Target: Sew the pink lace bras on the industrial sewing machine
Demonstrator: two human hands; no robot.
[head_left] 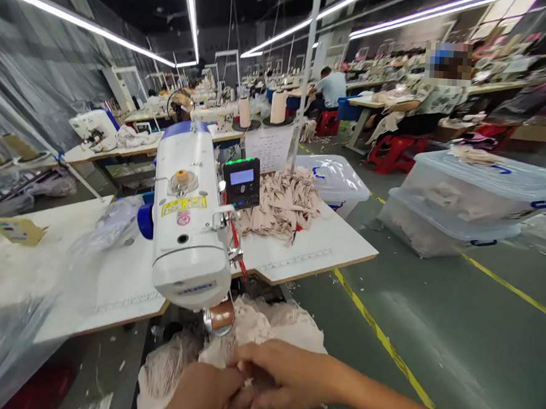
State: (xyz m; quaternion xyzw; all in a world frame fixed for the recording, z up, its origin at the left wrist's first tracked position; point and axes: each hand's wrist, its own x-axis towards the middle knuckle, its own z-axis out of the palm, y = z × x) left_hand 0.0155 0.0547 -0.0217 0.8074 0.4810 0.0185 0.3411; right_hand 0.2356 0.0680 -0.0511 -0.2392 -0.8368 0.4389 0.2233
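A white sewing machine [183,224] with a blue-topped head stands in front of me. Beige fabric [289,319] hangs bunched below its needle area and spreads toward me. My left hand [206,392] is at the bottom of the view, its fingers closed on the fabric. Close against it, my right hand [290,372] comes in from the right, thumb and fingers pinching the same fabric. The two hands nearly touch, and the cloth between the fingertips is mostly hidden. A loose beige heap [170,371] of gathered material lies to the left.
Beige strips [282,202] are piled on the white table [316,250] beside a control panel [241,183]. Thread cones [278,108] stand behind. Stacked clear bins [458,203] sit on the floor at right. Plastic sheeting [12,312] covers the left side. Other people sit farther back.
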